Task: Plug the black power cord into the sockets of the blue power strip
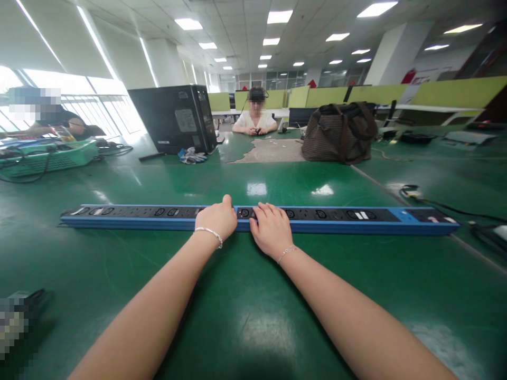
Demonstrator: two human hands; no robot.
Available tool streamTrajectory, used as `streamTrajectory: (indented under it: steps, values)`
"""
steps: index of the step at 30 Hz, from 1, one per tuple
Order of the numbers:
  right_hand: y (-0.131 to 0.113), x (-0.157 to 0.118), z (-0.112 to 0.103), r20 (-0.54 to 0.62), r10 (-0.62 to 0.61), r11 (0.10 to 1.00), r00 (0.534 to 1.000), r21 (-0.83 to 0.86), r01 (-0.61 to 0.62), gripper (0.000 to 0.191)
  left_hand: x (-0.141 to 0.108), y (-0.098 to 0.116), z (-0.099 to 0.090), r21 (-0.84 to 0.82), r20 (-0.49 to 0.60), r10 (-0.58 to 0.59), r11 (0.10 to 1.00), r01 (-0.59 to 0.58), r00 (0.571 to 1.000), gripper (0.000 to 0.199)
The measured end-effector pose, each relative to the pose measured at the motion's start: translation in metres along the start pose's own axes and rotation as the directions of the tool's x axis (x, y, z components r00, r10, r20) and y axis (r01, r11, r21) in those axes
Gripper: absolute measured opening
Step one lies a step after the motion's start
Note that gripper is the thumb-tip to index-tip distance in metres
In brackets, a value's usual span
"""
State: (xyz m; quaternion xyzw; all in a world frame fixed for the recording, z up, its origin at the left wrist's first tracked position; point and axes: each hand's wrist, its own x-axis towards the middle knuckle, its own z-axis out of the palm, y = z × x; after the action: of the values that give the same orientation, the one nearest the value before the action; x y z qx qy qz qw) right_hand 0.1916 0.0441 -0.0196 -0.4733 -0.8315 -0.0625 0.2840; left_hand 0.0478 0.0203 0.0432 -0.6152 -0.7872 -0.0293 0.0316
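A long blue power strip (343,226) with a black socket face lies across the green table in front of me. My left hand (217,220) is closed over its middle, thumb pointing up. The curled fingers are turned away from me, so what they pinch is hidden. Just to the right, my right hand (272,227) lies over the strip, fingers bent across the top to the far edge and thumb on the near side. One dark socket shows between the two hands. White labels mark the strip near both ends.
Behind the strip stand a black computer case (174,119), grey-blue gloves (193,155) and a brown bag (336,132). A green basket (75,155) with cables is at left, near a person. Another person (254,119) sits opposite. Black cables (443,203) lie at right.
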Motion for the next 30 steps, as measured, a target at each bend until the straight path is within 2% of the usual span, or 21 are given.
streamTrajectory:
  steps: [5,11,19,27,30]
  values:
    - [0.0,0.0,0.0,0.0,0.001,1.0,1.0,0.0,-0.001,0.04,-0.003,0.004,0.0,0.061,-0.012,0.076,0.995,-0.075,0.997,0.031]
    - [0.002,0.0,0.0,0.012,-0.003,1.0,1.0,-0.008,0.003,0.042,0.003,0.002,-0.001,0.09,0.032,0.132,0.987,-0.135,0.991,0.027]
    - [-0.017,-0.016,-0.001,0.122,-0.162,0.986,0.979,-0.023,0.166,0.056,0.004,0.004,0.0,0.053,0.052,0.091,0.994,-0.094,0.994,0.032]
    - [-0.022,-0.017,0.002,0.129,-0.174,0.984,0.976,-0.023,0.179,0.056,0.005,0.0,-0.004,-0.074,0.098,-0.005,0.997,0.012,0.995,0.037]
    - [-0.023,-0.016,0.002,0.117,-0.17,0.984,0.978,-0.03,0.175,0.055,0.007,-0.004,-0.004,-0.081,0.103,-0.001,0.997,0.009,0.995,0.037]
